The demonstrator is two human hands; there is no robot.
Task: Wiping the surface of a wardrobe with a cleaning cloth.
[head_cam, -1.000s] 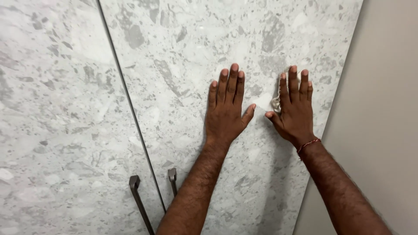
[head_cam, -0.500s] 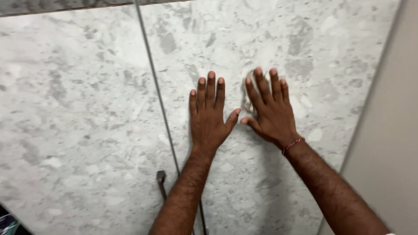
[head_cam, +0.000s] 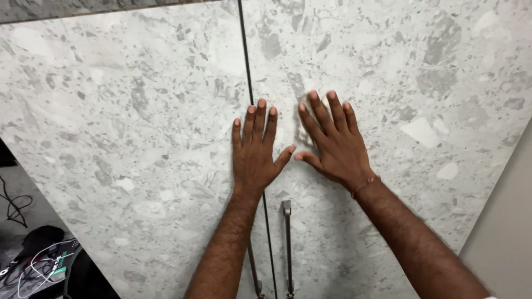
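1. Far left of the hands, low in the corner: dark cables [head_cam: 16, 202] and a cluttered heap of wires [head_cam: 39, 260], well apart from everything else.
2. Left of the hands: left cabinet door [head_cam: 127, 138], pale speckled stone pattern, untouched except at its inner edge.
3. Left hand [head_cam: 256, 152]: flat, fingers spread and pointing up, palm pressed across the dark seam [head_cam: 247, 72] between the doors, gripping nothing.
4. Just right of it: small pale cloth [head_cam: 305, 119], mostly hidden, pinned under the fingers of the right hand [head_cam: 332, 147]; thumbs of both hands almost touching.
5. Right hand: open and flat on the right cabinet door [head_cam: 421, 111], nearer to the cloth; red thread [head_cam: 366, 184] around the wrist.
6. Below the hands: two slim metal handles [head_cam: 286, 243], long axes parallel to the seam, one on either side, partly behind the left forearm.
7. Far right: plain beige wall [head_cam: 507, 232].
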